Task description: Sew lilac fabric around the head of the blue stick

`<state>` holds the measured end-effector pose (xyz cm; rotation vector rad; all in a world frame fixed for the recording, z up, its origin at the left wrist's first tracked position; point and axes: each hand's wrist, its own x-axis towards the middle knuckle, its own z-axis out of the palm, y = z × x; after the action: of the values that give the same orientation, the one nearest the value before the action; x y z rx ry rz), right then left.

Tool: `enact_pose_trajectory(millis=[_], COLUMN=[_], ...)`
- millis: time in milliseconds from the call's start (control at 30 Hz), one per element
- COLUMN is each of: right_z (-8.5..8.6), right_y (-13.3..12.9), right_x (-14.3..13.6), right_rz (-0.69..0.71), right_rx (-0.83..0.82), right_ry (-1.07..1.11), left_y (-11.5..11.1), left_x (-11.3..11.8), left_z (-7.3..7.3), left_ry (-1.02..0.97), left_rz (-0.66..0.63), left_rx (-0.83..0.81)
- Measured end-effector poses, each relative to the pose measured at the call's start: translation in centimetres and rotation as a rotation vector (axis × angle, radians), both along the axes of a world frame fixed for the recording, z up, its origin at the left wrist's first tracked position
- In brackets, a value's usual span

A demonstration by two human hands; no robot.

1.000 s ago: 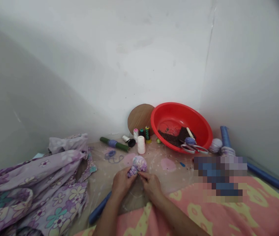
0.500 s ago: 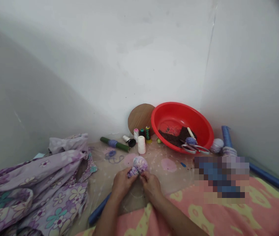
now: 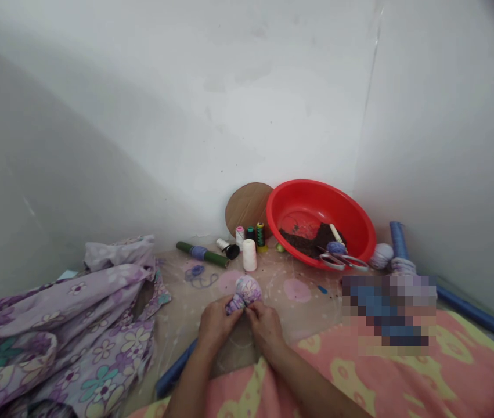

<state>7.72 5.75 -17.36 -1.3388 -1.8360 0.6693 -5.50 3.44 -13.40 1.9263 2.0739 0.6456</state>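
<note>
A round bundle of purple floral cloth (image 3: 249,289) stands between my hands, above the low surface. My left hand (image 3: 217,325) is closed around the gathered lower left part of it. On the right side, my right hand (image 3: 265,326) pinches at the bundle's base with thumb and fingers pressed together; whatever is between those fingertips is too small to make out. A white thread spool (image 3: 249,255) stands just beyond the bundle. Loose blue-purple cord (image 3: 201,277) lies to the upper left of my hands.
A red basin (image 3: 321,197) with dark material leans at the back right, scissors (image 3: 343,261) at its rim. Floral fabric (image 3: 111,348) is heaped at left. A green stick (image 3: 203,254), blue tube (image 3: 176,368) and pink-yellow blanket (image 3: 351,371) lie around.
The view has shifted very slightly. My right hand has moved a little closer in at the base of the bundle; my left hand keeps its hold.
</note>
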Motion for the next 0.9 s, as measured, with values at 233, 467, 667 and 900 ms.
enact_pose_trajectory(millis=[233,467,667,900], right_z=[0.1,0.5,0.6,0.8], right_y=[-0.1,-0.6,-0.7,-1.0], right_x=[-0.2,-0.4,-0.7,-0.9], right_rz=[-0.007,-0.047,-0.071,-0.058], right_rx=[-0.009,0.008,0.032,0.01], right_ry=[0.027,-0.017,0.008,0.014], left_y=[-0.3,-0.6,-0.8,-0.9], left_x=[0.5,0.9,1.0,1.4], left_z=[0.6,0.8,0.7,0.7], left_ry=[0.033,0.043,0.064,0.089], left_rz=[0.012,0.013,-0.005,-0.001], left_rx=[-0.021,-0.02,-0.004,0.016])
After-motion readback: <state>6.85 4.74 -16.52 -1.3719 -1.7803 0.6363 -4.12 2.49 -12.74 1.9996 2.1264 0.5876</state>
